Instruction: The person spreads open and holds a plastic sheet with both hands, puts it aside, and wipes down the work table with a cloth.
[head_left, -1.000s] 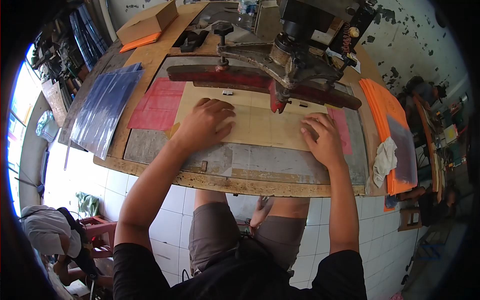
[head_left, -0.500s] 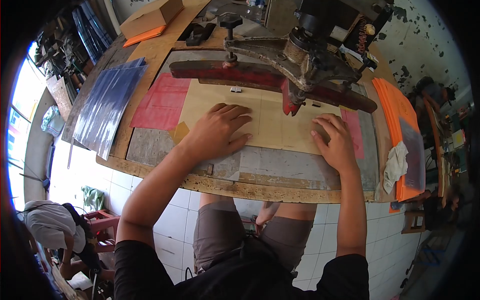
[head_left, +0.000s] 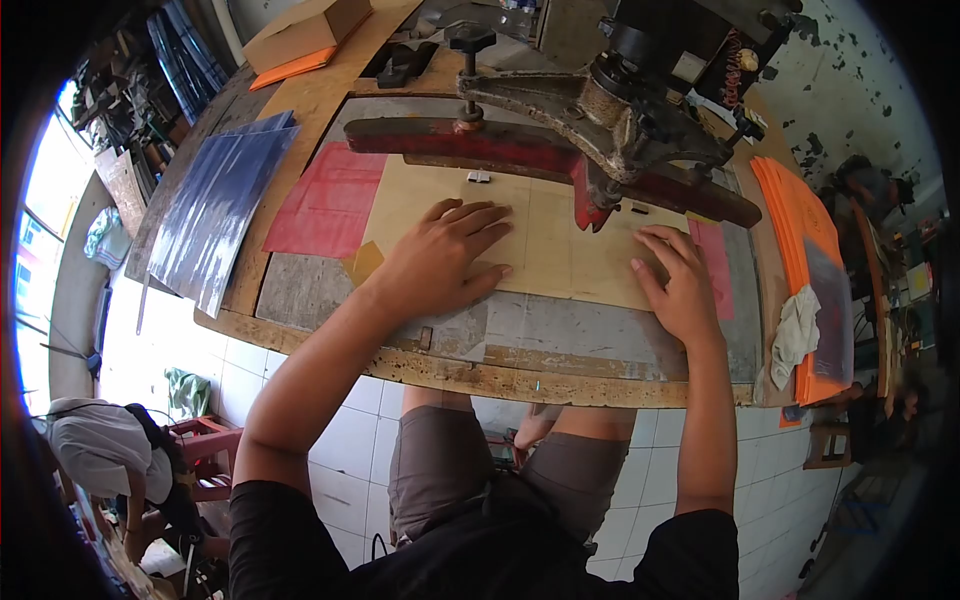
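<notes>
A tan flat sheet (head_left: 560, 240) lies on the grey work board in front of me. My left hand (head_left: 445, 255) rests on its left part, palm down with fingers spread. On the right part of the sheet sits my right hand (head_left: 680, 280), its fingers loosely stretched and apart. Neither hand grips anything. Just beyond my hands a red metal press bar (head_left: 470, 145) spans above the sheet, hung from a worn metal bracket (head_left: 560, 105). A small light-coloured block (head_left: 479, 177) lies on the sheet near the bar, and a small dark block (head_left: 640, 209) near my right fingers.
Pink sheets (head_left: 325, 205) lie left of the tan one. Clear plastic sheets (head_left: 215, 210) lie farther left. A stack of orange sheets (head_left: 800, 250) with a white cloth (head_left: 797, 335) stands at the right edge. A cardboard box (head_left: 305, 30) is at the back. Another person (head_left: 105, 450) sits lower left.
Both hands stay in nearly the same place on the tan sheet. The whole view has shifted very slightly; nothing has been picked up or let go.
</notes>
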